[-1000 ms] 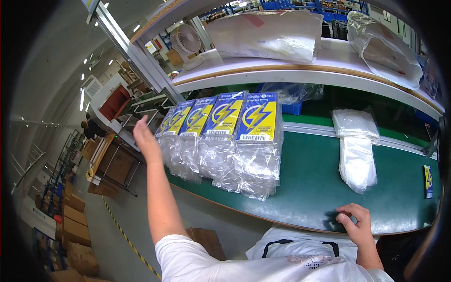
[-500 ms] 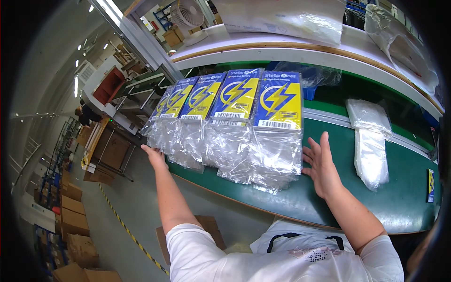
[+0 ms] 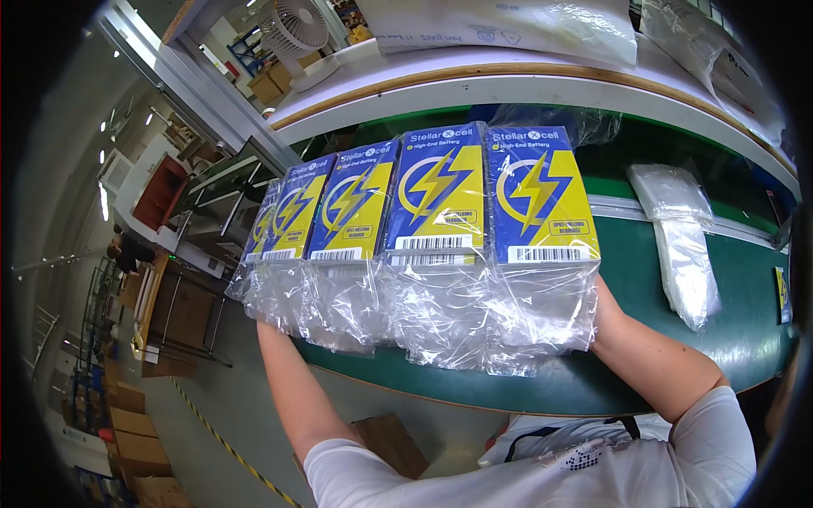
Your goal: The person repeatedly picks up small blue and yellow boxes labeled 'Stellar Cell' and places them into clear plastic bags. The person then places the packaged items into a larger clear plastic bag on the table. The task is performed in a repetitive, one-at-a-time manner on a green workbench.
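Note:
Several blue-and-yellow battery packs (image 3: 542,199) with lightning-bolt fronts stand in stacks side by side in a slanting row. Clear plastic bags (image 3: 440,313) wrap them, the loose ends crumpling toward me. My left hand (image 3: 269,327) is at the row's left end, its fingers hidden by the plastic. At the right end, my right hand (image 3: 606,310) presses against the side of the nearest stack, mostly covered by it. Between them the hands clasp the whole row over the green table's front edge.
On the green table (image 3: 627,372), a pile of clear bags (image 3: 682,245) lies to the right, and a single small blue-and-yellow pack (image 3: 783,295) lies at the far right. A white shelf (image 3: 474,95) with a fan (image 3: 295,30) crosses behind. Cardboard boxes (image 3: 140,423) line the left floor.
Both hands, apart and open before, have closed in on the row's two ends. The packs now appear larger and nearer to me. The view has shifted a little.

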Available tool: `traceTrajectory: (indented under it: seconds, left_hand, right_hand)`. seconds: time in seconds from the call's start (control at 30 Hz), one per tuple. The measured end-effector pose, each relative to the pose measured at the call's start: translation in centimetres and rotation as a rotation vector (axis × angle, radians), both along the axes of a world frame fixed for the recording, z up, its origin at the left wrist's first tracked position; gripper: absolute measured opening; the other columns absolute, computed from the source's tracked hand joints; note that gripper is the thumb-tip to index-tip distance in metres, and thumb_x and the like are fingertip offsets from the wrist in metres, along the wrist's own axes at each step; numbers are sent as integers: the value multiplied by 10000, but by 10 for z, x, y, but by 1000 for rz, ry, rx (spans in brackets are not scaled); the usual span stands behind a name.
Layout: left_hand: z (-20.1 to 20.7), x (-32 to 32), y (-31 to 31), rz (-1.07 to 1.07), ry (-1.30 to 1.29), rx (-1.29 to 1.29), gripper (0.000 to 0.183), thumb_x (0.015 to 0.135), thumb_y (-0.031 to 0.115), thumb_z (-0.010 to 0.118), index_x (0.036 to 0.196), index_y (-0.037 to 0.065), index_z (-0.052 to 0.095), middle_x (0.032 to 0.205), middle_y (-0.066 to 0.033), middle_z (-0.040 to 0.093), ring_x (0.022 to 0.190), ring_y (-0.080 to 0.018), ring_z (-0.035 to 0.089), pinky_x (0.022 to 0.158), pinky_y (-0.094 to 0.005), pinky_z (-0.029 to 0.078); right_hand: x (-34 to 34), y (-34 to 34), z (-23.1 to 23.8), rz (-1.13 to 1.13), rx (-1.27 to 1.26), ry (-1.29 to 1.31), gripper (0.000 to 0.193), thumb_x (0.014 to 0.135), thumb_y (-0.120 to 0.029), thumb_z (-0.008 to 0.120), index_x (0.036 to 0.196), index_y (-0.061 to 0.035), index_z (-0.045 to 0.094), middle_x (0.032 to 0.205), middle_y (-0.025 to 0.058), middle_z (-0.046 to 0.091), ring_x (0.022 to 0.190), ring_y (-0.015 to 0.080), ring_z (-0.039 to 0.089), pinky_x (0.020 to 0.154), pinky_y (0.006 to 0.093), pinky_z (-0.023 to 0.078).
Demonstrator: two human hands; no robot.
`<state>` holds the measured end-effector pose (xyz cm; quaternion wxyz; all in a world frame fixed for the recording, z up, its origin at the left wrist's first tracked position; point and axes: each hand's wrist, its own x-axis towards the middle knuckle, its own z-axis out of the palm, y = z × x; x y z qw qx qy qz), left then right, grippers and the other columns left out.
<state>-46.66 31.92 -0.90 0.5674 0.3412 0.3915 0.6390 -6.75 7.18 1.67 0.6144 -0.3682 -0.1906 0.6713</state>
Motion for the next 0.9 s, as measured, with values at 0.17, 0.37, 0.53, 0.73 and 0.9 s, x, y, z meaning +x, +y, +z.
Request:
traceTrajectory:
  seconds: [0.17,0.37,0.53,0.73,0.9]
  left_hand:
    - [0,-5,3,1,-7,-5,770,931,629,296,1343,-5,439,1355,-173,483,1242,-321,469,1061,-430,346]
    - [0,-10,1,10,-6,-5,748,935,611,307,1337,-5,444,1349,-174,490,1236,-317,476,1057,-430,351]
    - [-1,-16,-1,18,-11,1,731,938,595,315,1333,-5,448,1345,-174,495,1231,-314,482,1054,-431,356]
    - [-1,-24,0,15,-29,3,710,941,576,326,1328,-5,453,1339,-175,501,1225,-310,490,1050,-432,361]
    - [-1,-29,-1,23,-33,12,692,944,561,335,1324,-5,457,1335,-175,506,1220,-307,496,1046,-432,365]
  right_hand:
    - [-1,-4,1,-2,-50,-14,681,958,-604,304,1365,-66,394,1316,150,502,1162,261,540,991,383,441]
    - [0,-3,-12,-42,-84,2,587,979,-534,341,1383,-108,342,1327,127,485,1196,245,508,1007,388,424]
    - [-9,-3,6,-28,-105,-38,586,985,-530,322,1396,-111,329,1345,120,473,1214,247,492,1018,399,413]
    - [-27,3,12,29,-64,-55,667,975,-582,259,1407,-81,346,1386,126,445,1238,258,473,1034,413,397]
    - [-30,10,4,125,93,-177,705,962,-610,266,1428,-83,317,1412,139,415,1268,261,445,1053,402,381]
